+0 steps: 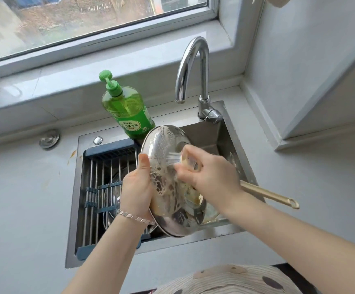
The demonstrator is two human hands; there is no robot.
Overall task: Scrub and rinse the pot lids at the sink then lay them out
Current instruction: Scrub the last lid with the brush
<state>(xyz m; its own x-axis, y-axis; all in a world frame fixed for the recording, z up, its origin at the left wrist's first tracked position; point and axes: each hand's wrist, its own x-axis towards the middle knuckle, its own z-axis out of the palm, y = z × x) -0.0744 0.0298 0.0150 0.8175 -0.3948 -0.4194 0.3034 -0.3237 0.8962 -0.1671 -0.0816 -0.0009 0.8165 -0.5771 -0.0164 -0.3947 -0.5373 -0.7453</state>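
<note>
1. The step in hand looks like scrubbing: the pot lid (pixel 164 143) is streaked with suds and brownish residue, and no water runs from the faucet (pixel 191 66).
2. The left hand (pixel 137 187) grips the lid's left rim, thumb over the edge, and holds it tilted above the sink (pixel 206 132).
3. The right hand (pixel 212 177) is curled round a yellowish scrubber (pixel 188 161) pressed to the lid's face. The fingers are blurred, so the exact hold is hard to read.
4. Next, I judge, the lid needs a rinse under the spout, which calls for freeing a hand to turn the tap on.
5. The sink basin holds a pan, whose gold handle (pixel 269 195) sticks out over the right edge, with murky residue around it.
6. A drain rack (pixel 108 153) spans the sink's left side. Beneath its bars lie more round metal or glass pieces, possibly other lids.
7. The green soap bottle (pixel 127 111) stands at the sink's back edge, mostly full.
</note>
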